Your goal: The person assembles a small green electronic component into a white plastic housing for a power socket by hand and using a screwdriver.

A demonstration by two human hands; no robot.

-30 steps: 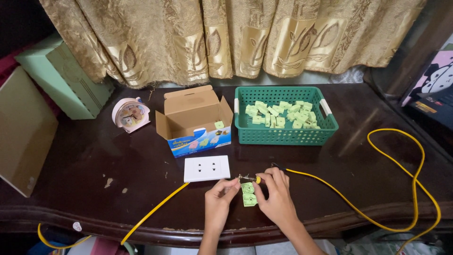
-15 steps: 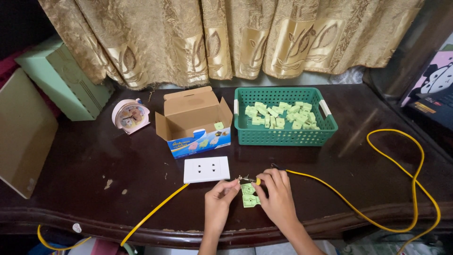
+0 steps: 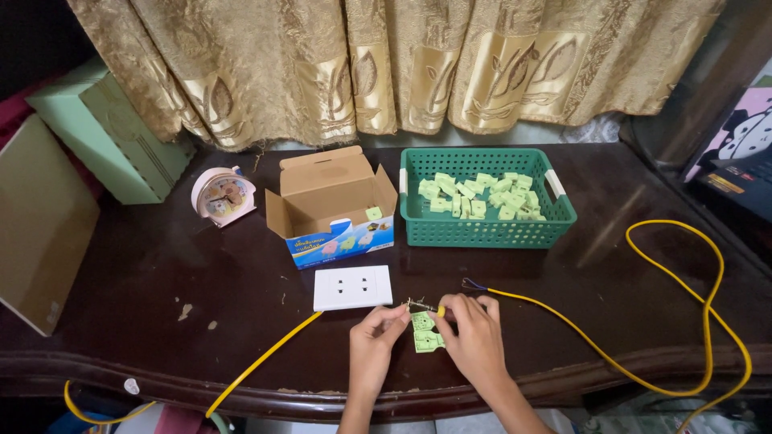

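Note:
My left hand (image 3: 376,344) and my right hand (image 3: 473,336) meet near the table's front edge around a small light-green plastic part (image 3: 425,332). Both pinch it, fingertips touching its sides. A bare wire end (image 3: 416,305) of a yellow cable (image 3: 265,360) lies right at the part's top, between my fingers. A white double socket plate (image 3: 353,288) lies flat just behind my left hand.
A green basket (image 3: 486,230) holds several matching green parts. An open cardboard box (image 3: 334,205) stands left of it, a pink alarm clock (image 3: 222,195) further left. A second yellow cable (image 3: 691,305) loops at the right. Curtains hang behind; boxes stand at the left.
Both hands stay at the green part; my fingers have shifted slightly around it and the wire end. Nothing else moved.

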